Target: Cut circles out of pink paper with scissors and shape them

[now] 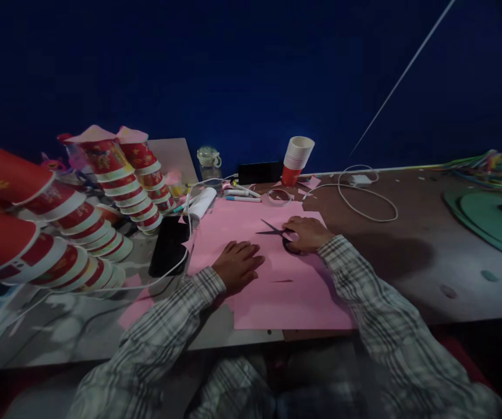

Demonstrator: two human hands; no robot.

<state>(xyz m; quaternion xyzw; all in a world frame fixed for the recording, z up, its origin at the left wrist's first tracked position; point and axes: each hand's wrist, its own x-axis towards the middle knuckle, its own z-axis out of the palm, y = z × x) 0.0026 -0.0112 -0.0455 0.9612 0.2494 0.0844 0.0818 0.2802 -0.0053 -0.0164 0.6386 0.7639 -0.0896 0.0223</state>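
A large pink paper sheet [277,279] lies on the table in front of me. My left hand [237,265] rests flat on the sheet with its fingers stretched out, holding nothing. My right hand [307,231] is closed round the handles of a pair of black scissors [272,230], whose open blades point left over the paper. Both my arms wear plaid sleeves.
Stacks of red-and-white paper cups [115,186] lie at the left. A black phone [169,251] with a white cable sits beside the paper. Behind it are markers [242,196], a tape roll [279,198], an upright cup stack [297,158], a charger cable [364,195] and green paper [491,221].
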